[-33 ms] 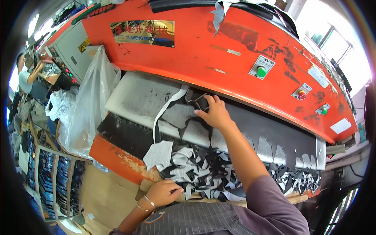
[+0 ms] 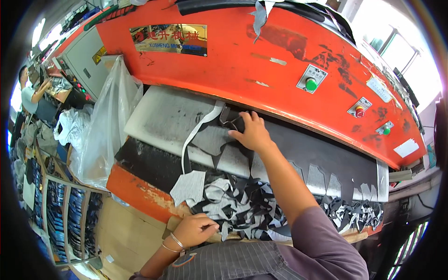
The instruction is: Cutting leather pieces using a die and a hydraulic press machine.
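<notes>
Counting clockwise from the middle of the view: two green buttons [image 2: 311,84], at 2 and 3 o'clock, and one red knob [image 2: 359,111] between them, all on the orange press [image 2: 224,70]. Near 6 o'clock, more offcuts [image 2: 238,205] than can be counted lie in a grey and black heap; one pale angular piece [image 2: 188,186] rests at 7 o'clock. One clear plastic bag [image 2: 105,126] hangs at 9, and one co-worker [image 2: 31,100] is between 9 and 10. One pale strip [image 2: 203,126] curves down just left of centre.

The right hand [image 2: 254,133] comes in from 5 o'clock, its forearm slanting toward 11 — palm down, wrist almost straight. Thumb and fingers stand apart, grasping one metal frame [image 2: 228,122], which lies at the hand's 10 o'clock, close under the press, at the left part of one dark sheet [image 2: 322,154].

The left hand [image 2: 198,229] sits low, between 6 and 7 o'clock, its forearm rising toward 1 or 2 with two bangles [image 2: 173,243] at the wrist. Its fingers are loosely curled just beside the heap — whether they hold anything, I cannot tell.
</notes>
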Demonstrator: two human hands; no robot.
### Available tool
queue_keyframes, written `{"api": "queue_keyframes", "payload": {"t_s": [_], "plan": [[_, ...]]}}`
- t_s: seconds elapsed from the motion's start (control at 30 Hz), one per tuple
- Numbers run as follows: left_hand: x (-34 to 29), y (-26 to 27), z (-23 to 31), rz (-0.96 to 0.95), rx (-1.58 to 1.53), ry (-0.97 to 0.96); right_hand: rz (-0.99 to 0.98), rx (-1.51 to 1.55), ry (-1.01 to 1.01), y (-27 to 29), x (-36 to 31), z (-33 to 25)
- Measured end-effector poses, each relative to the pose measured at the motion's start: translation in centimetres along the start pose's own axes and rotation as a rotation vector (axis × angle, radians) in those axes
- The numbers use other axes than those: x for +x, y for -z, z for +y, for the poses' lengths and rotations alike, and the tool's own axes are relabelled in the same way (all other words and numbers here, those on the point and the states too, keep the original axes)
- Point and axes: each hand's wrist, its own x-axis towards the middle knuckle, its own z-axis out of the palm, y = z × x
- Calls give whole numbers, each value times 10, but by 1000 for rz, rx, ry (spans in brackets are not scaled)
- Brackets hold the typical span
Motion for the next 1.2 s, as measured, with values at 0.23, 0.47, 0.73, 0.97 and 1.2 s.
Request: {"api": "queue_keyframes", "payload": {"t_s": [0.23, 0.47, 0.73, 0.97, 1.2], "plan": [[96, 27, -28, 266, -673, 21, 101, 21, -1, -36, 25, 11], [165, 17, -60, 117, -1307, 34, -70, 723, 247, -51, -94, -5], [165, 33, -95, 53, -637, 204, -209, 830, 139, -33, -112, 36], [110, 71, -59, 145, 250, 24, 1, 103, 173, 15, -53, 111], [181, 49, -45, 232, -25, -134, 78, -15, 137, -7, -21, 118]]}}
